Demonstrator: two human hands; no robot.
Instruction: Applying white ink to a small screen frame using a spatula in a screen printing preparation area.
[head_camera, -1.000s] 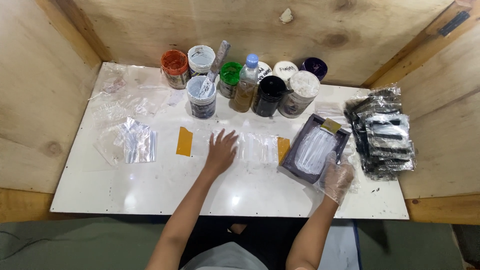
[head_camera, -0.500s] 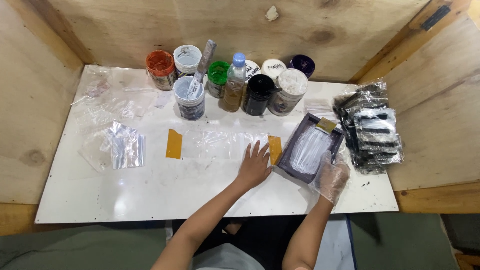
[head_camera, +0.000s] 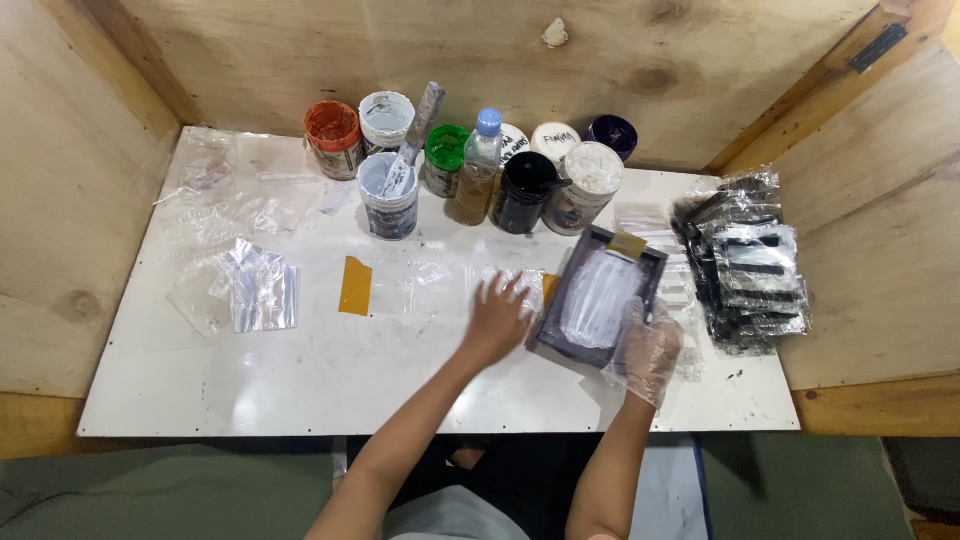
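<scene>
My left hand (head_camera: 497, 318) lies flat with fingers spread on a clear plastic sheet (head_camera: 440, 285) taped to the white table (head_camera: 300, 370) by orange tape pieces (head_camera: 355, 286). My right hand (head_camera: 650, 345), in a clear plastic glove, holds the near edge of a dark rectangular frame (head_camera: 600, 296) with a white-smeared screen inside. The frame lies tilted just right of my left hand. A yellow tape tab (head_camera: 628, 245) sits on the frame's far edge.
Several paint tubs and a bottle (head_camera: 476, 168) stand in a row at the back, one tub (head_camera: 388, 194) with a stirring stick. A pile of black packets in clear bags (head_camera: 748, 262) lies at the right. Loose clear bags (head_camera: 255, 295) lie at the left. Plywood walls enclose the table.
My left hand has slid rightwards along the plastic sheet, from its middle to its right end beside the frame. My right hand stays on the frame.
</scene>
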